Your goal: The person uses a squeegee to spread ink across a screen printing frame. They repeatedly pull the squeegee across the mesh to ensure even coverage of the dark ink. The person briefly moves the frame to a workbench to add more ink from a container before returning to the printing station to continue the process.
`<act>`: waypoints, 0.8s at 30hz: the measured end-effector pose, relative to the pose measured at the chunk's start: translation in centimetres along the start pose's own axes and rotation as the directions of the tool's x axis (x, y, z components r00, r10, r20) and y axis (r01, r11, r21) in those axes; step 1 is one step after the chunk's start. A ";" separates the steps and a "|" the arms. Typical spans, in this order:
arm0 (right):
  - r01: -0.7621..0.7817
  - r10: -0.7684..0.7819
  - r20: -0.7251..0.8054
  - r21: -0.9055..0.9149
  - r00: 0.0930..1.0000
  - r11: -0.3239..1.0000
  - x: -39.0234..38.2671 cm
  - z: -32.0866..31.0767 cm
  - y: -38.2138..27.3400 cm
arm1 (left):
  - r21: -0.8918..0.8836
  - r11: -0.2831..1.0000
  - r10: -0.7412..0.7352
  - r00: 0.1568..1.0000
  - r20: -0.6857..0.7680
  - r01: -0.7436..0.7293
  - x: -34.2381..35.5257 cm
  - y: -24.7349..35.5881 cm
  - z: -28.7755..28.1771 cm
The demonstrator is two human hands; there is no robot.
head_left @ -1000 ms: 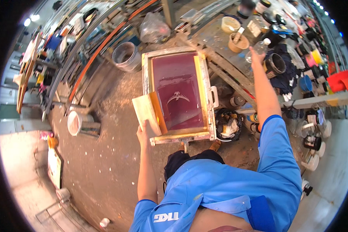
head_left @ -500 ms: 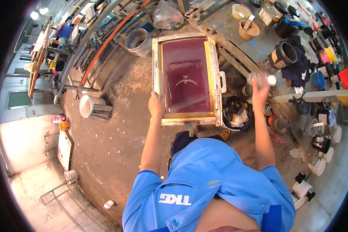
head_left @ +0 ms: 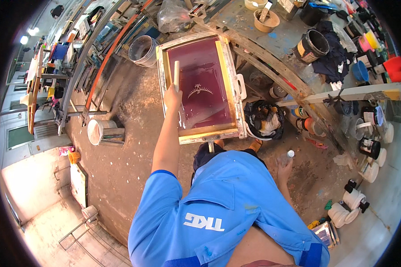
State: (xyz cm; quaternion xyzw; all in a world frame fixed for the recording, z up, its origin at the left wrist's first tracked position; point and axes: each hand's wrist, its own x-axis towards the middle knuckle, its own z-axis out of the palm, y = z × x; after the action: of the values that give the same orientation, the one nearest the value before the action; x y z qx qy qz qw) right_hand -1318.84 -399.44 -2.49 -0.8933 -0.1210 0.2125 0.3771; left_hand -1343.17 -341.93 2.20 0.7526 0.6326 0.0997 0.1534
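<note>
A screen-printing frame (head_left: pixel 162 66) with dark maroon mesh (head_left: pixel 200 62) stands before me, tilted slightly. The mesh looks wet, with a pale crown-like emblem (head_left: pixel 200 91) in it and yellow tape along its sides. Over the mesh's left part, my left hand (head_left: pixel 173 99) is closed round a narrow pale bar (head_left: pixel 177 75), which points away from me; its exact kind does not show. Low at my right side, my right hand (head_left: pixel 284 171) grips a clear bottle (head_left: pixel 282 160) with a white cap, well apart from the frame.
A black-lined bin (head_left: pixel 249 127) with crumpled waste stands right of the frame. Beyond it runs a worktable (head_left: pixel 278 38) bearing tubs and a dark ink bucket (head_left: pixel 313 46). A grey bucket (head_left: pixel 142 52) and a white bucket (head_left: pixel 98 132) stand on the floor at left.
My right hand has come down and back toward my body with the bottle. My left hand has moved the pale bar from the frame's left edge in over the mesh.
</note>
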 end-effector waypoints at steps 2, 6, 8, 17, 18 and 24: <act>-0.063 0.065 -0.020 0.059 0.998 0.996 -1.2 0.0 0.5 | -0.020 1.000 0.012 0.996 0.086 -0.011 1.4 1.6 -0.3; -0.088 0.087 0.008 0.111 0.996 0.990 -1.1 0.4 0.8 | 0.063 0.976 0.197 0.966 0.169 -0.210 2.5 5.2 -0.5; -0.064 0.065 -0.003 0.130 0.998 0.989 0.0 0.9 1.1 | 0.090 0.939 0.309 0.929 0.204 -0.332 3.1 6.8 -0.2; 0.174 -0.175 -0.017 -0.051 0.984 0.983 4.8 0.0 0.0 | 0.045 0.732 0.618 0.690 0.377 -0.680 1.8 3.9 -2.2; 0.128 -0.129 -0.013 -0.055 0.992 0.990 5.0 -0.4 0.2 | 0.053 0.749 0.586 0.698 0.410 -0.660 1.2 2.5 -2.7; 0.161 -0.161 -0.003 0.041 0.987 0.986 5.9 -2.1 -4.1 | -0.162 0.949 0.313 0.861 0.401 -0.270 -7.4 1.5 -5.4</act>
State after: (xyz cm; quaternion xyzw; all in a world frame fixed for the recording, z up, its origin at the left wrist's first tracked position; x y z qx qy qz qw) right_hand -1312.90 -395.78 0.10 -0.8726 -0.1881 0.1839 0.4115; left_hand -1344.97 -348.82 8.05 0.8345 0.4572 -0.0116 0.3073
